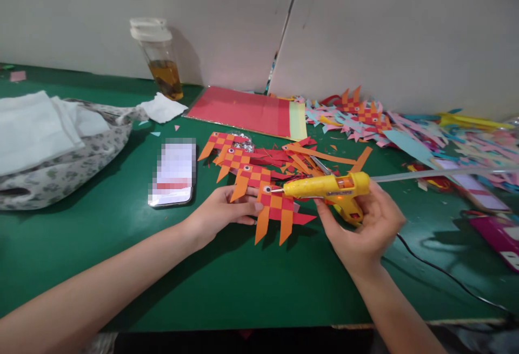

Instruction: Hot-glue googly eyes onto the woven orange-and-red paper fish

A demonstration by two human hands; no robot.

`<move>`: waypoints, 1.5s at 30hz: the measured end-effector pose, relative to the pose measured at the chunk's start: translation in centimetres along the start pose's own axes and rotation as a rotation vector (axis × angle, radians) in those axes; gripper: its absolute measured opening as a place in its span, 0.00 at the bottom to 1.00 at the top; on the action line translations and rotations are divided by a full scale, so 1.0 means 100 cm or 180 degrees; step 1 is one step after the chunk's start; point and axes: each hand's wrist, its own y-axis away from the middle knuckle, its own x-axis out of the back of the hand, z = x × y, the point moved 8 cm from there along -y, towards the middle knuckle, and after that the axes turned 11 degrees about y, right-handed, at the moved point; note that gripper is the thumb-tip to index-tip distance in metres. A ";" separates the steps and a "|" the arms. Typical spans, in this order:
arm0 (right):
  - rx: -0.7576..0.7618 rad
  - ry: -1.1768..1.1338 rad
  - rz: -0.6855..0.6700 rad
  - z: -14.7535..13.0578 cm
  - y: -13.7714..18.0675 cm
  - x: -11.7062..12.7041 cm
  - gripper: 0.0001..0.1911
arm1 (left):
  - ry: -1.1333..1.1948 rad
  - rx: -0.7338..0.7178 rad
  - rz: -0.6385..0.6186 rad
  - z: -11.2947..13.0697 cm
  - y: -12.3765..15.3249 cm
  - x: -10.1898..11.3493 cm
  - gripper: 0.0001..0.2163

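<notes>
My left hand point(227, 208) holds a woven paper fish point(275, 202) in red and orange strips, pinched at its left edge between thumb and fingers. A googly eye point(267, 189) sits on it. My right hand point(373, 224) grips a yellow hot glue gun point(328, 186) by its handle, with a clear glue stick point(425, 174) poking out of its back. The gun's nozzle points left and meets or nearly meets the fish beside the eye. More woven fish point(233, 157) with eyes lie in a row just behind my left hand.
A phone point(174, 173) lies left of the fish, near a patterned cloth bag point(93, 175). Behind stand a tea bottle point(160, 62) and a pack of red paper point(243, 108). Coloured paper strips point(348, 124) pile up back right. The gun's black cord point(441, 278) runs right across the green table point(194, 289).
</notes>
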 end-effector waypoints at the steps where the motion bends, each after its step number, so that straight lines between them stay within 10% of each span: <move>1: -0.0003 -0.0001 -0.0007 0.000 0.000 0.000 0.48 | 0.0000 0.0002 0.0000 0.000 0.000 0.000 0.13; 45: 0.0100 -0.0356 0.0266 -0.009 -0.007 0.008 0.51 | -0.0222 -0.0083 -0.0143 -0.004 -0.003 0.000 0.12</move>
